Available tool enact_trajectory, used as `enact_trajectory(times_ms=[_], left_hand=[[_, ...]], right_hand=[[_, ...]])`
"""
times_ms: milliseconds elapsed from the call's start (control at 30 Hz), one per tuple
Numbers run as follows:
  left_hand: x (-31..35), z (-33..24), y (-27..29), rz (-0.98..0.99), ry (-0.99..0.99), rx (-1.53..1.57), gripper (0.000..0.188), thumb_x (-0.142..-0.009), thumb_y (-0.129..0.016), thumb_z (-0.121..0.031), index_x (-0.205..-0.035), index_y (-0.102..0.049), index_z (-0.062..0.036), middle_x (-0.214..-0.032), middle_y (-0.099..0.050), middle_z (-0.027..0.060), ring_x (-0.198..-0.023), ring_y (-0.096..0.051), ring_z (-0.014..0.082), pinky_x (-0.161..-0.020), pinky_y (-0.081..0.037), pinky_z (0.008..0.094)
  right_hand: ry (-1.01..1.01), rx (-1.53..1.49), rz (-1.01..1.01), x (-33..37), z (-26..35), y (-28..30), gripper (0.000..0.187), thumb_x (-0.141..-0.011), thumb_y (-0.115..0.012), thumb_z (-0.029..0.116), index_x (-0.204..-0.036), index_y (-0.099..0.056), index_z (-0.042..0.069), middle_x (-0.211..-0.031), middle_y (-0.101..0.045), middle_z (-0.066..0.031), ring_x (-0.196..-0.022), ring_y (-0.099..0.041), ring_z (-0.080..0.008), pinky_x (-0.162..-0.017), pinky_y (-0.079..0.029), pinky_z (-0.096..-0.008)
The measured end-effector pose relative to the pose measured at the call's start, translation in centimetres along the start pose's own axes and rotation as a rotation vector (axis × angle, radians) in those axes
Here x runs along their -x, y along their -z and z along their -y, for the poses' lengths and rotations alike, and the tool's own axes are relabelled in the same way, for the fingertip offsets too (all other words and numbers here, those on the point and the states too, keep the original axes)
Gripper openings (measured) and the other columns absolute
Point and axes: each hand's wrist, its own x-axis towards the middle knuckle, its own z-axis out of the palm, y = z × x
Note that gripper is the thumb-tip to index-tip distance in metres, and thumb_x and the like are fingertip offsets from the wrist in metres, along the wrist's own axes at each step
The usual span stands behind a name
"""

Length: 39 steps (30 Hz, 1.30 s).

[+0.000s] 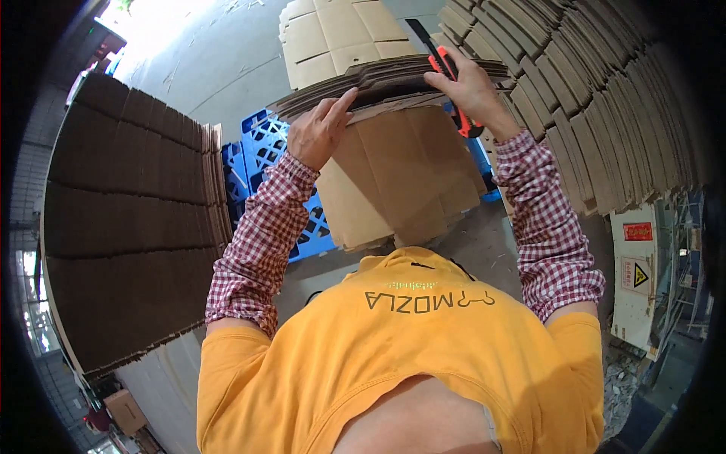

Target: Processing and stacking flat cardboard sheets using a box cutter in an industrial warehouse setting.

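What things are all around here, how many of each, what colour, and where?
Slim box cutter: one, red and black, held above centre
Slanting bundle of flat cardboard sheets: one, brown, above centre
Flat cardboard stack: one, tan, centre
Flat cardboard pile: one, tan, top centre
Large ridged cardboard stack: one, dark brown, left
Large layered cardboard stacks: several, tan-brown, right
Latticed plastic pallet: at least one, blue, left of centre
Flat panel with signs: one, white, lower right
Smooth floor: one, grey, upper left
Distant clutter: too small to count

Shirt: one, yellow-orange, bottom
Checked cloth sleeves: two, red and white, forearms
Left-hand fingers: bare, at the bundle
Right-hand fingers: bare, holding the cutter
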Motion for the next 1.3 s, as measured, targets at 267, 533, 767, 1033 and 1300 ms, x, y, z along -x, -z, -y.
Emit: enact_trajectory(times_ms=[267, 533, 767, 1033, 1300], left_hand=[[-5.0, -3.2, -0.6, -0.320, -0.056, -0.096, 0.046, -0.079, -0.061, -0.014, -0.124, -0.051, -0.0168, -0.113, -0.050, 0.0090, -0.105, -0.048, 0.0278, -0.090, -0.036, 0.0436], [-8.6, -2.3, -1.6, -0.206, 0.084, 0.032, 0.049, -0.082, -0.059, -0.020, -0.128, -0.043, -0.0206, -0.116, -0.050, 0.0090, -0.097, -0.054, 0.0241, -0.084, -0.038, 0.0375], [-10.5, -1.0, -1.1, -0.197, 0.113, -0.021, 0.049, -0.084, -0.057, -0.024, -0.130, -0.040, -0.0217, -0.108, -0.055, 0.0066, -0.097, -0.054, 0.0235, -0.084, -0.039, 0.0370], [-10.1, -1.8, -1.4, -0.230, 0.086, -0.018, 0.049, -0.085, -0.054, -0.024, -0.132, -0.039, -0.0194, -0.100, -0.054, 0.0100, -0.092, -0.054, 0.0279, -0.082, -0.039, 0.0386], [-9.8, -2.7, -1.3, -0.235, 0.085, -0.014, 0.048, -0.085, -0.055, -0.025, -0.130, -0.041, -0.0202, -0.102, -0.054, 0.0080, -0.094, -0.054, 0.0252, -0.083, -0.039, 0.0377]], right_hand=[[-0.058, -0.076, -0.070, -0.8, -0.5, 0.5, 0.057, -0.078, -0.063, 0.036, -0.118, -0.047, -0.002, -0.091, -0.062, -0.0206, -0.085, -0.062, -0.0335, -0.076, -0.047, -0.0382], [-0.006, -0.007, -0.156, -1.5, -1.3, 0.6, 0.048, -0.081, -0.063, 0.031, -0.113, -0.050, -0.003, -0.081, -0.066, -0.0098, -0.076, -0.063, -0.0204, -0.071, -0.047, -0.0308], [0.182, -0.078, -0.196, -0.9, 1.8, 0.5, 0.033, -0.081, -0.062, 0.018, -0.110, -0.051, 0.005, -0.091, -0.067, -0.0071, -0.084, -0.065, -0.0190, -0.074, -0.050, -0.0296], [0.349, 0.154, -0.171, -1.7, 2.2, -0.4, 0.037, -0.075, -0.063, 0.015, -0.109, -0.051, 0.006, -0.087, -0.057, -0.0143, -0.080, -0.057, -0.0330, -0.070, -0.046, -0.0389], [0.314, 0.160, -0.097, -1.8, 2.5, -0.4, 0.038, -0.073, -0.062, 0.013, -0.108, -0.051, 0.008, -0.085, -0.055, -0.0179, -0.080, -0.056, -0.0358, -0.071, -0.046, -0.0421]])
